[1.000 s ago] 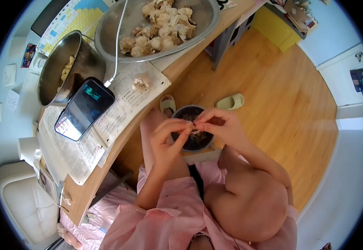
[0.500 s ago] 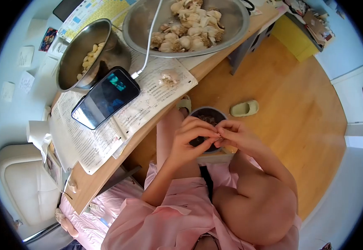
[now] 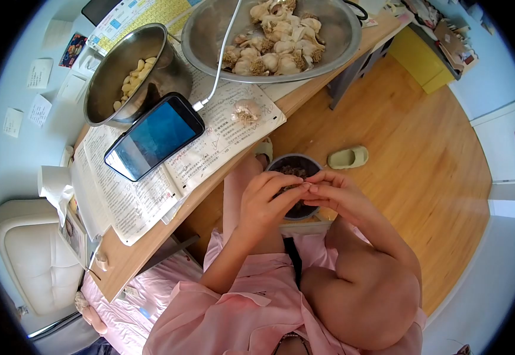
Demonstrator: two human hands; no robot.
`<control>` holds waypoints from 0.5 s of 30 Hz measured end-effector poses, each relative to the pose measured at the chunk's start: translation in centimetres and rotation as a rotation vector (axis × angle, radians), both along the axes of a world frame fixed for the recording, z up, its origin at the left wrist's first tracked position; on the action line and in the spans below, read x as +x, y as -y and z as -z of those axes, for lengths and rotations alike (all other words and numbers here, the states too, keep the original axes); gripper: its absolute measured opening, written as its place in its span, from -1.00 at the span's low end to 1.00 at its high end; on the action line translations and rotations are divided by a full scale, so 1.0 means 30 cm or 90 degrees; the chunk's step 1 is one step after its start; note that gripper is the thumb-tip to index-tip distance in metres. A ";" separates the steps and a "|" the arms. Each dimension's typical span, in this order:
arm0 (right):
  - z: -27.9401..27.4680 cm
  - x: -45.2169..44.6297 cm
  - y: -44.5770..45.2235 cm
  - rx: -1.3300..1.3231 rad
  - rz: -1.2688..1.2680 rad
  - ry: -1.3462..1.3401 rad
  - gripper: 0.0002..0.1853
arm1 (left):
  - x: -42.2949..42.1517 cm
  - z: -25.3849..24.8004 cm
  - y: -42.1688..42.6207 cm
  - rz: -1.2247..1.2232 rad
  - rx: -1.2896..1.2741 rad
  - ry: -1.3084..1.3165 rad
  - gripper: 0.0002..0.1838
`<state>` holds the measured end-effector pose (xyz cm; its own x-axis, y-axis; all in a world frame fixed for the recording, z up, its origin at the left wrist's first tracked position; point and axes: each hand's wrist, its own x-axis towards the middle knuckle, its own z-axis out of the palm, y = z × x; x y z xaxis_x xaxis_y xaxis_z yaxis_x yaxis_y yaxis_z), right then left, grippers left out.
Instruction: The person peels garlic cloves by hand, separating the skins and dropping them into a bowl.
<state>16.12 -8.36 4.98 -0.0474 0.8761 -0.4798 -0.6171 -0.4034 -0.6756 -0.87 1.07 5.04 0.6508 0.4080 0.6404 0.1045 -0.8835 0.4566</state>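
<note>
My left hand (image 3: pixel 271 198) and my right hand (image 3: pixel 339 195) meet fingertip to fingertip above a dark bin (image 3: pixel 296 164) with brownish scraps in it. Both are closed in a pinch around something small, mostly hidden by the fingers. On the table, a wide metal basin (image 3: pixel 201 44) holds several whole garlic bulbs (image 3: pixel 281 44). Peeled garlic cloves (image 3: pixel 138 76) lie in a deeper steel pot (image 3: pixel 106 89) to its left. A partly broken garlic bulb (image 3: pixel 246 111) rests on the open printed book (image 3: pixel 210 151).
A phone (image 3: pixel 157 137) on a white cable (image 3: pixel 225 47) leans against the pot. The wooden table edge (image 3: pixel 201 184) runs diagonally beside my left arm. A green slipper (image 3: pixel 348 158) and a yellow box (image 3: pixel 417 57) are on the floor. A tissue roll (image 3: pixel 56 183) stands at the left.
My fingers have shifted slightly at the pinch, and the right fingers are now stretched further over the left fingertips. The phone screen picture has changed. The view has shifted slightly.
</note>
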 end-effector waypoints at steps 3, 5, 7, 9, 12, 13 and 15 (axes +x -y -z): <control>0.014 0.005 0.004 0.013 -0.005 -0.034 -0.74 | 0.000 -0.007 0.000 -0.011 0.012 0.010 -0.72; 0.009 0.000 0.005 -0.007 0.015 -0.041 -0.74 | 0.001 -0.003 0.005 -0.011 0.030 0.020 -0.73; 0.016 -0.003 0.003 -0.012 0.068 -0.076 -0.72 | 0.005 0.014 0.008 -0.002 0.052 0.039 -0.74; 0.040 -0.003 -0.002 -0.002 0.154 -0.139 -0.68 | 0.006 0.027 0.017 -0.005 0.025 0.045 -0.75; 0.034 0.019 0.006 0.044 0.144 -0.119 -0.61 | 0.002 0.046 0.026 -0.028 -0.182 0.044 -0.80; 0.029 0.019 0.006 0.047 0.141 -0.121 -0.60 | 0.003 0.052 0.030 -0.036 -0.281 0.043 -0.82; 0.016 0.007 0.003 0.050 0.142 -0.121 -0.59 | 0.006 0.058 0.034 -0.029 -0.497 0.110 -0.81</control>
